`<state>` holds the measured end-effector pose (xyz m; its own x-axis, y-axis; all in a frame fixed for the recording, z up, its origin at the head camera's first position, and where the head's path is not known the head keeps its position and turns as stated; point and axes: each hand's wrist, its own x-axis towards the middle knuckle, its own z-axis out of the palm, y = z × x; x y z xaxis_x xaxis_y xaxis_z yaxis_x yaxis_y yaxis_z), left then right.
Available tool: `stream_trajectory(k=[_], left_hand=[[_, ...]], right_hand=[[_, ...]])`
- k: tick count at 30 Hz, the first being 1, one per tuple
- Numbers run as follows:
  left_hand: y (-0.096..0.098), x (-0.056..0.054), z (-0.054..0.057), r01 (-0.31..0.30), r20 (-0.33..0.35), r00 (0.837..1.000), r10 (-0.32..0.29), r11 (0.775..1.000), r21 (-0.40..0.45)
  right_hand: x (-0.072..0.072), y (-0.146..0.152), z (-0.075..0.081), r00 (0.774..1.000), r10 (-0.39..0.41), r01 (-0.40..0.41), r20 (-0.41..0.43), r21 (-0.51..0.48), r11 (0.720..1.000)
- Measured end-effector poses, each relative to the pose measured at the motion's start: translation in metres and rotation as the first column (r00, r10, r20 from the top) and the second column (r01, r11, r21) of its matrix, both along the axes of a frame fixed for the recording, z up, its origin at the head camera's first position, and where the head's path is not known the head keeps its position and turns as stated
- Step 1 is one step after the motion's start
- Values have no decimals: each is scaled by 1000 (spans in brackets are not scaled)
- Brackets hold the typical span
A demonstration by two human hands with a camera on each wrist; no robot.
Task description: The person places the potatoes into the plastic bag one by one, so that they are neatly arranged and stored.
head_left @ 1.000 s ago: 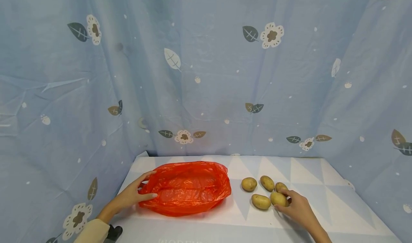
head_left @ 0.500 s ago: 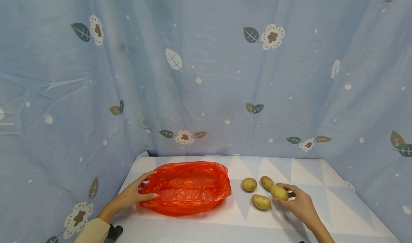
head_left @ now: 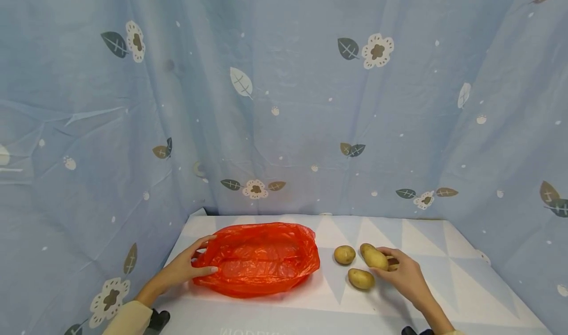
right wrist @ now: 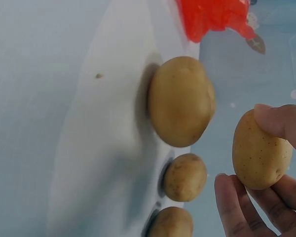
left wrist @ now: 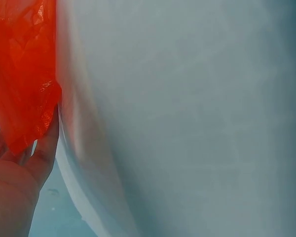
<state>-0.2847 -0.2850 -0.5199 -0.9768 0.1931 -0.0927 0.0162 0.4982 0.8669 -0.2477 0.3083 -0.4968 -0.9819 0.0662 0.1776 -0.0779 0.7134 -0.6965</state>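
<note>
A red plastic bag (head_left: 262, 261) lies with its wide mouth spread on the left part of the table. At its left edge my left hand (head_left: 184, 268) holds the rim, thumb at the front and fingers toward the back; the bag's corner hangs between the fingers in the left wrist view. My right hand (head_left: 406, 276) grips a potato (right wrist: 261, 150) between thumb and fingers, lifted off the table. Near it lie a potato (head_left: 344, 255) to the left, a potato (head_left: 361, 279) in front, and a potato (head_left: 366, 249) partly hidden behind the held one. Another potato (head_left: 393, 262) shows only partly behind the right hand.
A white and pale blue patterned cloth (head_left: 319, 305) covers the table. Blue floral curtains (head_left: 288, 103) rise behind it and along both sides. Dark bands with camera mounts (head_left: 158, 320) sit at the wrists.
My right hand has lifted the potato and carried it left and slightly back, over the other potatoes. The left hand and the bag have stayed in place.
</note>
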Motion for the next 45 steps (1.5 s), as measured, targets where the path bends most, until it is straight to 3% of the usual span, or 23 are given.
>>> stream_trajectory(k=[8, 19, 27, 30, 45], left_hand=[[-1, -1, -1, 1, -10, 1000, -1, 1000, -1], [-3, -2, -4, 6, -8, 1000, -6, 1000, 11], [-3, -1, -6, 7, -5, 1000, -7, 1000, 18], [-3, -1, -5, 8, -6, 1000, -8, 1000, 12], [-2, -1, -4, 18, -6, 1000, -18, 999, 28]], right_hand=[[-10, -16, 6, 1000, 28, -28, 6, 4, 1000], [-21, -41, 14, 991, 124, -126, -54, -34, 991], [-29, -66, 21, 989, 137, -139, -50, -27, 990], [-33, -75, 23, 983, 169, -174, -67, -68, 982], [-49, -122, 33, 955, 276, -285, -111, -76, 956]])
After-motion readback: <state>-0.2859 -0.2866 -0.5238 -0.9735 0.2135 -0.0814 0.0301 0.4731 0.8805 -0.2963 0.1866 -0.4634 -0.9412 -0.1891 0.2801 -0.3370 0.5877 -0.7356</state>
